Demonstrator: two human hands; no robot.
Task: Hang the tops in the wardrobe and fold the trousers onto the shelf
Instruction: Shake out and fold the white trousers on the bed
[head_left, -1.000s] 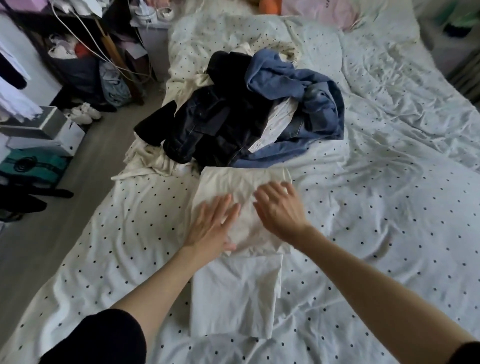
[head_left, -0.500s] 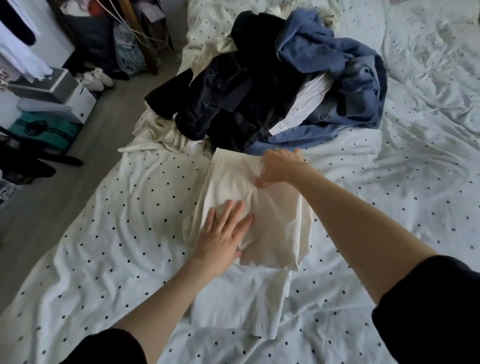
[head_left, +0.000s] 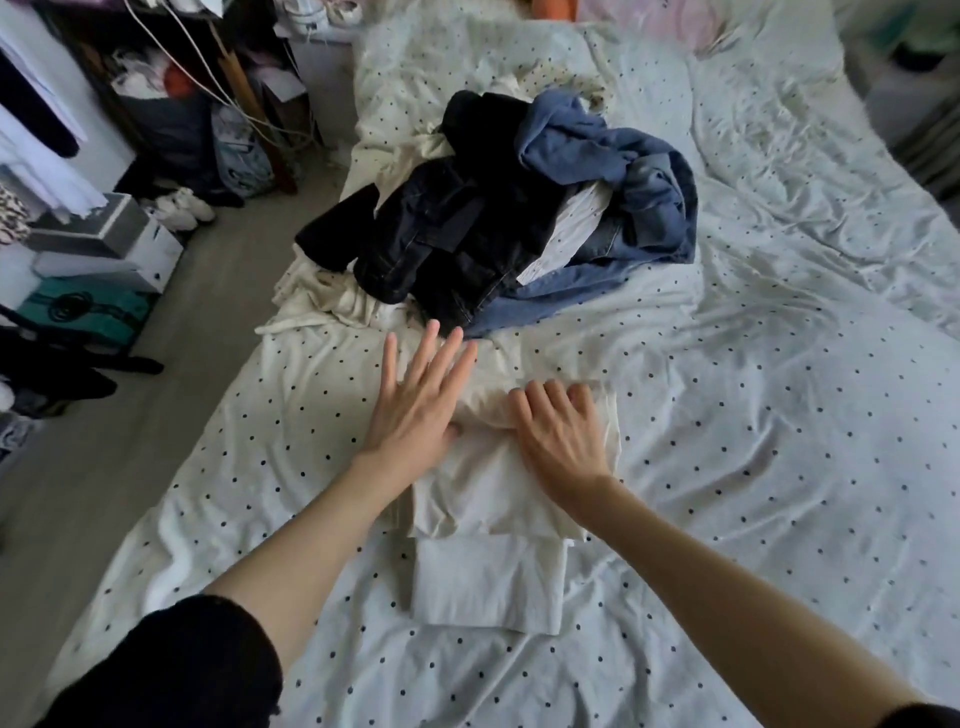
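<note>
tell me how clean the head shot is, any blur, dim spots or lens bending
Head view: soft daylight, no glare; the left hand is slightly motion-blurred at its fingertips, while the right hand on the cream trousers is sharper. The floor side at left is dim, the dark jeans lose detail, and the wide lens bends the bed edges outward.

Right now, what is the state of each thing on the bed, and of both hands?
Cream trousers: folded over, flat on the bed.
Left hand: open, fingers straight, at the trousers' left edge.
Right hand: flat, pressing on the trousers.
Dark jeans: unfolded, in the pile.
Blue denim: crumpled, in the pile.
Bed sheet: wrinkled.
</note>
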